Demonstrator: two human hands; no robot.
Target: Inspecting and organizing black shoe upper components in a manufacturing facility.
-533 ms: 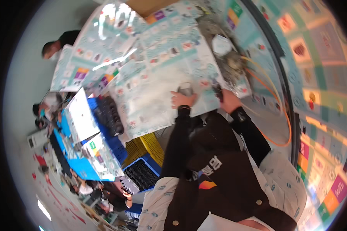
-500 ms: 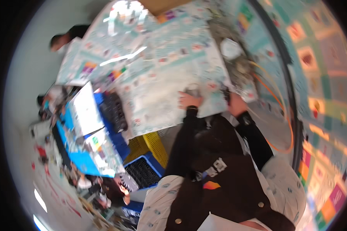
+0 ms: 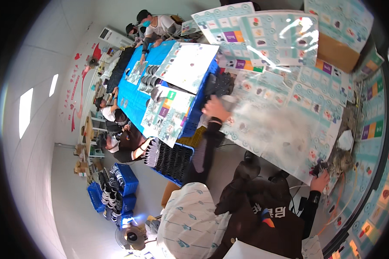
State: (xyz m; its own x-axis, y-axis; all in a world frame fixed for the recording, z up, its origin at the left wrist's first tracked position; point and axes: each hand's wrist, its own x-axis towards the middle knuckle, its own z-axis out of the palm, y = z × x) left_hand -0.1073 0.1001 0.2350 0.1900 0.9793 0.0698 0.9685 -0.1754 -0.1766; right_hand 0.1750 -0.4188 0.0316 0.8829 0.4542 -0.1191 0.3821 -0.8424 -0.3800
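My left hand [image 3: 216, 108] has its fingers curled round a pale grey rounded piece [image 3: 227, 102], smeared by motion. It is above the left edge of the covered table [image 3: 263, 138], beside a pile of dark curved pieces [image 3: 219, 84]. At the table's near right corner, my right hand [image 3: 320, 180] is closed on a small dark object [image 3: 319, 167]. Its kind is hard to make out, as the fingers partly cover it.
Left of me a blue crate [image 3: 192, 156] holds stacked dark curved pieces. Beyond it, a long blue table [image 3: 132, 97] has several people around it. Printed boards [image 3: 281, 39] stand at the back. A pale hose [image 3: 333, 218] hangs on the right.
The view has swung left. My left hand has moved from mid-table to the dark pile at the left, still with the grey piece. My right hand stays at the right edge with the dark object.
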